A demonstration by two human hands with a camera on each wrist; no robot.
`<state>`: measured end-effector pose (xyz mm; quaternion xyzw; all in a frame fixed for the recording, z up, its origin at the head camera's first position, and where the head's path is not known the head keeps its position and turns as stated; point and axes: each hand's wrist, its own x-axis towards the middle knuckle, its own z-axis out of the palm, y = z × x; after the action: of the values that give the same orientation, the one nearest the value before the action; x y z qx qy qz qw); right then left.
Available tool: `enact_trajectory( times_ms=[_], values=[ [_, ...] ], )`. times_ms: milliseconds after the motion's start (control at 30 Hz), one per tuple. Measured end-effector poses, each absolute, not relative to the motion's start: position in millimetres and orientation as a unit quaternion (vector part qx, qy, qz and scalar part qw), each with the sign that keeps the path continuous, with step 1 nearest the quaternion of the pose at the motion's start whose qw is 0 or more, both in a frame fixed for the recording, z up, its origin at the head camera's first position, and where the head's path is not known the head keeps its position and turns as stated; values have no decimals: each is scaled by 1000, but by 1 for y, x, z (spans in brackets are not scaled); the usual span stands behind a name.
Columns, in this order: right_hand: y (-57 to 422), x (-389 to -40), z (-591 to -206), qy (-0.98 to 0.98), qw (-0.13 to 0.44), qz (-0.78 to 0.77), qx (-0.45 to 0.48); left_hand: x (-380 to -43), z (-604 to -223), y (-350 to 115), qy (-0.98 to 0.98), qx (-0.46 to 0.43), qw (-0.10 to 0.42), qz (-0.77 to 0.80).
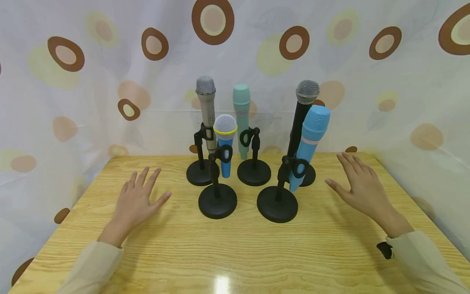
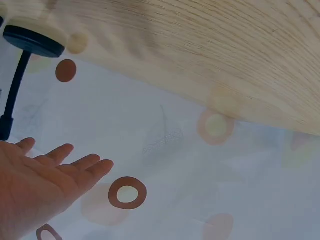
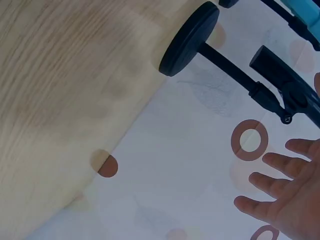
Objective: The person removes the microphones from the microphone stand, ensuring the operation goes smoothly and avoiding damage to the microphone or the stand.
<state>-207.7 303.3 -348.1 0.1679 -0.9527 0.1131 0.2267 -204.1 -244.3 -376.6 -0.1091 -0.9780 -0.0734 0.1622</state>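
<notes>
Several microphones lean in the clips of black round-based stands on the table. At the back left is a silver microphone (image 1: 207,108), with a mint-green microphone (image 1: 242,98) beside it. A blue microphone (image 1: 225,141) with a yellow ring stands in front of these two. On the right, a light-blue microphone (image 1: 310,139) partly covers a black microphone (image 1: 300,118) with a silver head. My left hand (image 1: 134,204) is left of the stands, fingers spread, holding nothing. To their right, my right hand (image 1: 361,190) is likewise spread, touching no microphone.
The wooden table (image 1: 176,261) reaches back to a white curtain (image 1: 257,24) with brown and yellow rings. A stand base (image 1: 218,202) and another stand base (image 1: 277,205) are nearest the front. A dark object (image 1: 384,250) shows at the right sleeve.
</notes>
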Motion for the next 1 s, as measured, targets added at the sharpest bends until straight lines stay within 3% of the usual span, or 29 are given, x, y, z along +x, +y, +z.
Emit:
enact_trajectory(
  times_ms=[267, 567, 1000],
  values=[
    [291, -205, -341, -918, 310, 122, 216, -203, -377, -233, -968, -137, 197, -72],
    [278, -200, -334, -894, 351, 126, 250, -204, -376, -218, -959, -165, 219, -73],
    [262, -191, -331, -858, 401, 131, 293, -204, -380, -199, -958, -194, 192, -86]
  ],
)
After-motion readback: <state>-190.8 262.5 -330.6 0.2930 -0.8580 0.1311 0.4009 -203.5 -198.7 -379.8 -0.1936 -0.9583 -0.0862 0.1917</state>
